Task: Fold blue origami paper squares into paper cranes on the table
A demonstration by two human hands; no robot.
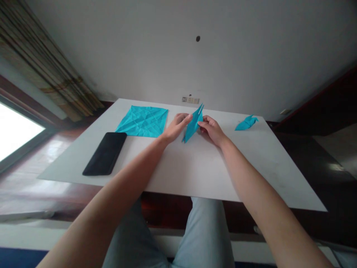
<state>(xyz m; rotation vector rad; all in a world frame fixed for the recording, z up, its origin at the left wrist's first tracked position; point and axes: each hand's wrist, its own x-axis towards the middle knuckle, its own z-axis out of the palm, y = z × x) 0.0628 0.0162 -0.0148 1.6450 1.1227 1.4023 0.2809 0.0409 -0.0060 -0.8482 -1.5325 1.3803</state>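
Near edge of the white board [195,178] is bare, lots of free surface between it and the fingers. Further in, left hand [175,128] and right hand [212,128] both pinch a folded blue paper model [193,124], fingertips closed on its sides, lower tip touching the board, two thin points sticking up past the fingers. Left of the left fingers lies a black phone [106,153], beyond it a creased blue sheet [143,121]. Well right of the right fingers sits a small finished blue figure [247,123]
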